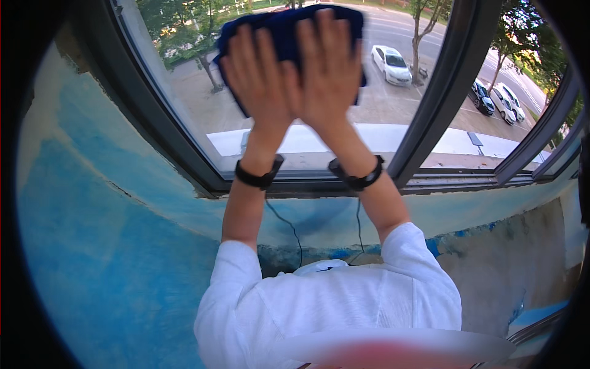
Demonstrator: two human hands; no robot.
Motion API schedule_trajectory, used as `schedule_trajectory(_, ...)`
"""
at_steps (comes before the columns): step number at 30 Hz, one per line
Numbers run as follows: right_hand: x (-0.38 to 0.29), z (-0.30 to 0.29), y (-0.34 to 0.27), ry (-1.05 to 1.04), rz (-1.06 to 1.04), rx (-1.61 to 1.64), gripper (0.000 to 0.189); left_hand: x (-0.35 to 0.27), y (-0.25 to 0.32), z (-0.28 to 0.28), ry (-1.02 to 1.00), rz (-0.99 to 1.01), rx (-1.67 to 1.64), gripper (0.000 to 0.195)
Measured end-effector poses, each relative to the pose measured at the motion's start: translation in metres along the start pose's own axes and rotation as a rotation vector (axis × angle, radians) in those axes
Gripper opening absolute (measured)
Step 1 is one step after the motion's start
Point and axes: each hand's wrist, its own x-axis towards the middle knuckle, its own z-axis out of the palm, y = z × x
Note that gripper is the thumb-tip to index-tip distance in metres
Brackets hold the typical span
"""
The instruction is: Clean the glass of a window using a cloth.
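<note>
Both of my hands lie side by side, palms down, on a dark blue cloth point(288, 39) spread against the window pane point(193, 99). My left hand point(258, 76) covers the cloth's left part, its fingers pointing up and slightly spread. On the right part rests my right hand point(325, 69), fingers also extended and spread; the thumbs meet near the middle. Neither hand curls round the cloth. Each wrist bears a black strap with a small dark device, and a thin dark cable hangs below each.
A dark window frame point(442, 92) edges the pane, with more panes to the right. Below runs a blue painted wall point(138, 249); a grey, worn surface point(511, 263) lies at lower right. Outside are a white ledge, trees and a parked white car point(392, 65).
</note>
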Motion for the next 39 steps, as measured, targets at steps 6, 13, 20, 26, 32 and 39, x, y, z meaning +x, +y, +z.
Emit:
schedule_trajectory(6, -0.013, 0.078, -0.141, -0.131, -0.084, 0.28, 0.05, -0.037, -0.138, -0.084, -0.125, -0.039, 0.294, 0.063)
schedule_trajectory(13, -0.042, 0.09, -0.164, -0.229, -0.065, 0.347, 0.052, -0.068, -0.158, -0.102, -0.264, -0.176, 0.463, 0.066)
schedule_trajectory(20, -0.005, 0.025, -0.039, 0.048, 0.005, 0.104, 0.051, -0.012, -0.039, -0.011, 0.022, -0.045, 0.066, 0.063)
schedule_trajectory(26, -0.042, -0.074, 0.066, 0.037, 0.112, -0.182, 0.061, -0.021, 0.11, 0.028, -0.111, 0.05, -0.242, 0.058)
schedule_trajectory(32, -0.217, -0.102, 0.07, -0.11, 0.301, -0.217, 0.079, -0.166, 0.132, 0.005, -0.411, 0.271, -0.187, 0.055)
schedule_trajectory(39, -0.306, -0.082, -0.004, -0.48, 0.35, 0.018, 0.081, -0.254, 0.048, -0.065, -0.532, 0.089, -0.236, 0.044)
